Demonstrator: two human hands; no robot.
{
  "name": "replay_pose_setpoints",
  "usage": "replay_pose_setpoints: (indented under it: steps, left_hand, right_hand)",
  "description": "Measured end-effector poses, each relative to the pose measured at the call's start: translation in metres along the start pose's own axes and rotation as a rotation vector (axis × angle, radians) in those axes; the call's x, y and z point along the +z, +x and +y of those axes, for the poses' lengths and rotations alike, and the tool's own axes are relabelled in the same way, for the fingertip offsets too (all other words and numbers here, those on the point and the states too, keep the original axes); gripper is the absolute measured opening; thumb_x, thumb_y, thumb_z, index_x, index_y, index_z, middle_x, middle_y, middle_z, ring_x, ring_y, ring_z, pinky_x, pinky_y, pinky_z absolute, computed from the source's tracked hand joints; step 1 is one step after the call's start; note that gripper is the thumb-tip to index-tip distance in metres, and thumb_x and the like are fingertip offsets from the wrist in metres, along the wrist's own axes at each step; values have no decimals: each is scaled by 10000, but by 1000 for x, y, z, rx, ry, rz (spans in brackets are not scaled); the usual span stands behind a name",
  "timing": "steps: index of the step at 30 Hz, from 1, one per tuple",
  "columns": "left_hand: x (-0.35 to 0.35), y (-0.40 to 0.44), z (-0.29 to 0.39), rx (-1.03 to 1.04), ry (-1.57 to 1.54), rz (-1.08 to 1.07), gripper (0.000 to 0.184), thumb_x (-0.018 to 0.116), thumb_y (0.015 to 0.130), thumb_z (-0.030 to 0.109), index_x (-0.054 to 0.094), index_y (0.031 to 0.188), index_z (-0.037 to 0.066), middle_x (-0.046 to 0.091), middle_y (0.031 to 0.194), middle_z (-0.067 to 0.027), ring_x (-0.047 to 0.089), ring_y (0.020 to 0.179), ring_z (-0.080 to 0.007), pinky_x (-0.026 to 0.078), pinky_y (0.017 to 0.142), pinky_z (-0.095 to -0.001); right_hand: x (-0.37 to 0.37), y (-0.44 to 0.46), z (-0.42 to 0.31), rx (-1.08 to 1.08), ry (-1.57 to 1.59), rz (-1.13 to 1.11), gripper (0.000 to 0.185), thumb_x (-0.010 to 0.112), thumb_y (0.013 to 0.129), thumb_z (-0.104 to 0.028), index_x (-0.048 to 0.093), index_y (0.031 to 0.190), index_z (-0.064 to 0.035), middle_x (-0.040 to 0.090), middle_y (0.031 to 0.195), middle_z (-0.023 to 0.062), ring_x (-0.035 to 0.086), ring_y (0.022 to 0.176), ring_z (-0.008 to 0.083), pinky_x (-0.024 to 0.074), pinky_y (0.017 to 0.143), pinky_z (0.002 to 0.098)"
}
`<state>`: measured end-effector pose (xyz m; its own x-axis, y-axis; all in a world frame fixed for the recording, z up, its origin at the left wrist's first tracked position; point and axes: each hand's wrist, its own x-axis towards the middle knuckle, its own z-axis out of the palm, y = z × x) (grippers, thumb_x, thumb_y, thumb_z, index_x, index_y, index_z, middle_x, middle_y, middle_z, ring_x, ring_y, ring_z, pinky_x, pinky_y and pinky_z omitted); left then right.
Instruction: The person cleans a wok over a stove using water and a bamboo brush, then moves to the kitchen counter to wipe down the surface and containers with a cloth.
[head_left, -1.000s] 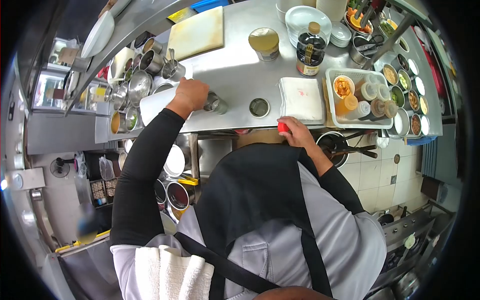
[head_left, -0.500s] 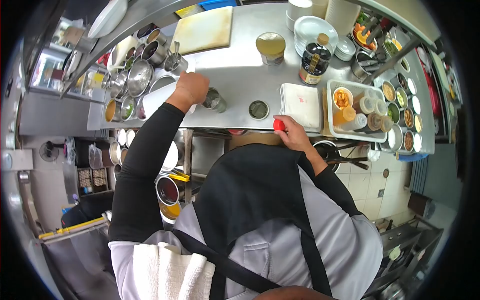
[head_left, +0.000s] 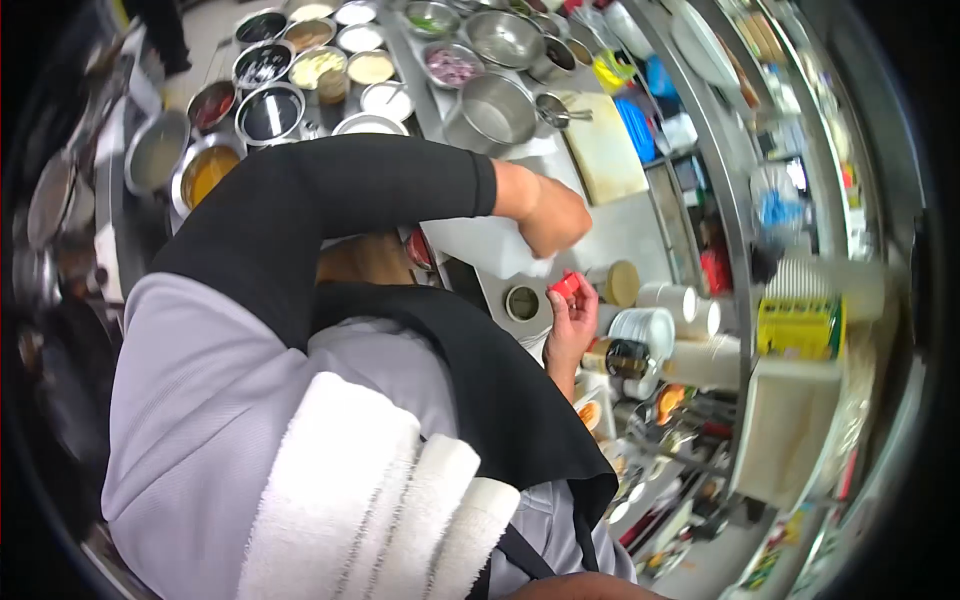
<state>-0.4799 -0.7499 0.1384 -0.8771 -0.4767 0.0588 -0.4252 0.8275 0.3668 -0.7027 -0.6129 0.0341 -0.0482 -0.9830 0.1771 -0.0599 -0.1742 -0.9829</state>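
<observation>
My left hand is closed on a whitish plastic jug, partly hidden under my forearm; its narrow end points toward my right hand. Pinched in the fingers of my right hand is a small red cap, close below the left hand. On the metal counter beside the right hand stands a small round container with dark contents. Behind the red cap is a round tub with a yellowish top.
A cutting board lies beyond my left hand. Steel bowls and several pans of food stand at the upper left. A dark bottle and stacked white plates are to the right. A metal shelf runs overhead.
The head view has swung and tilted toward the left side, so the counter now runs diagonally. My left hand and the jug have come close to my right hand, which has lifted the red cap.
</observation>
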Motion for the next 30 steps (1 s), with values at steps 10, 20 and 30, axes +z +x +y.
replay_pose_setpoints:
  steps: [10, 20, 30]
  left_hand:
    - [8, -28, -9, 75, -104, -34, 129, 695, 670, 101, 719, 759, 11, 692, 735, -212, 665, 745, -426, 515, 698, -530]
    - [10, -41, -16, 103, -177, -49, 178, 716, 673, 86, 764, 830, 17, 711, 778, -214, 696, 796, -407, 537, 721, -496]
    - [17, -57, -13, 65, -246, 86, 267, 743, 694, 121, 793, 939, 26, 748, 897, -219, 720, 904, -411, 565, 806, -489]
  right_hand:
    - [25, 10, -13, 96, -242, -240, 511, 768, 915, 4, 584, 1391, 16, 688, 1248, 100, 685, 1109, 171, 560, 955, 317]
    - [36, 14, -43, -389, -880, -429, 413, 755, 853, 42, 683, 1252, -35, 712, 1258, 200, 737, 1068, 317, 573, 951, 369]
    - [38, 10, -36, 35, -1006, -321, 488, 770, 925, -440, 666, 1204, -53, 714, 845, 158, 678, 725, 340, 532, 686, 445]
